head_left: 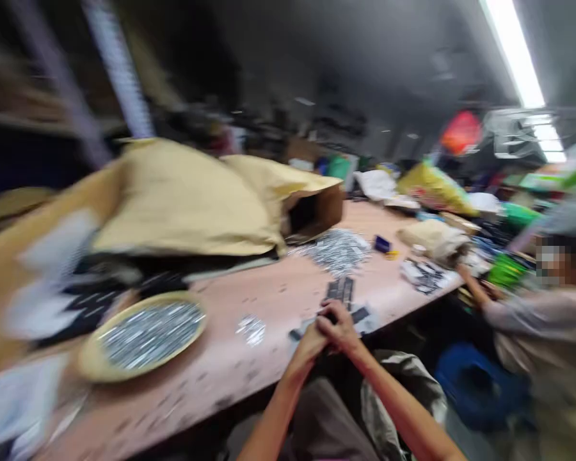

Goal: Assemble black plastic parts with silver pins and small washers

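Note:
At the table's front edge my left hand [311,344] and my right hand [340,328] meet, fingers curled together. Whatever they pinch is hidden and blurred. Just beyond my fingers lie dark flat pieces [340,291] with pale marks. A small clear plastic bag [365,319] is under and beside my hands, with a dark strip on it. Farther back spreads a loose heap of thin silvery pieces [340,251]. To the left, a cream oval tray [89,366] holds many more silvery pieces, and a small silvery cluster [252,330] sits between tray and hands.
Large tan paper sacks [187,198] line the back left of the pinkish table [249,384]. A dark blue small object [382,244] lies near the heap. On the right, a co-worker [532,326] reaches toward a bag [434,240]. A blue tub [480,384] stands below.

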The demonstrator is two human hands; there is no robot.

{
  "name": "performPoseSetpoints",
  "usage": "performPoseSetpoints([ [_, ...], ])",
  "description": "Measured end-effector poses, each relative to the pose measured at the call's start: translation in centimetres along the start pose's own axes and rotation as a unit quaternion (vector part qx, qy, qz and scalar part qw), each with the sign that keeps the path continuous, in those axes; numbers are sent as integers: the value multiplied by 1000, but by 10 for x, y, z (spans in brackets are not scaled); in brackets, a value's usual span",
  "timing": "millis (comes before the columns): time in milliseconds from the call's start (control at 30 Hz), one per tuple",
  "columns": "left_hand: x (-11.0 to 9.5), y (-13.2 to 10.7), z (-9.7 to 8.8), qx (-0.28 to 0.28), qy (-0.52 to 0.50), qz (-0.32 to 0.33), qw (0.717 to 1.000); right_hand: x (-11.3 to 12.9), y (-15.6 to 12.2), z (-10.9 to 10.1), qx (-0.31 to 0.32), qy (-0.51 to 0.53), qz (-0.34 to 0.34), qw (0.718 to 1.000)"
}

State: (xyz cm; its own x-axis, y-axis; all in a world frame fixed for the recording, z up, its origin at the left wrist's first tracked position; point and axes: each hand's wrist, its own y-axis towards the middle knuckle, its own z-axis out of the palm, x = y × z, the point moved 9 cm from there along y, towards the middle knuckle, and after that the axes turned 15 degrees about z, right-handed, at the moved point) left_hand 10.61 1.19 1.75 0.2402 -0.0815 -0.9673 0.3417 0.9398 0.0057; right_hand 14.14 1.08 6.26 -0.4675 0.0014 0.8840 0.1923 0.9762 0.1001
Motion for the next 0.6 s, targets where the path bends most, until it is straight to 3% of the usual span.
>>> performPoseSetpoints([
  [33, 9, -2, -36, -58, -7, -20, 998, 3, 16, 17, 53, -11, -8, 998],
  [100, 18, -3, -90, -154, -40, -43, 986, 8, 58, 53, 154, -21, -20, 988],
  [133, 20, -1, -109, -191, -68, -44, 978, 12, 82, 70, 180, -39, -26, 982],
  [200, 17, 8, -137, -247, -149, -18, 957, 25, 129, 106, 176, -145, -58, 972],
  [300, 11, 12, -173, -341, -226, 27, 912, 48, 180, 174, 151, -318, -130, 927],
  [433, 13, 8, -207, -427, -250, 49, 868, 65, 214, 263, 172, -367, -161, 900],
  [533, 14, 6, -225, -465, -211, 55, 858, 65, 225, 307, 162, -400, -151, 889],
  [600, 12, 6, -233, -481, -176, 56, 857, 61, 228, 321, 154, -426, -139, 881],
])
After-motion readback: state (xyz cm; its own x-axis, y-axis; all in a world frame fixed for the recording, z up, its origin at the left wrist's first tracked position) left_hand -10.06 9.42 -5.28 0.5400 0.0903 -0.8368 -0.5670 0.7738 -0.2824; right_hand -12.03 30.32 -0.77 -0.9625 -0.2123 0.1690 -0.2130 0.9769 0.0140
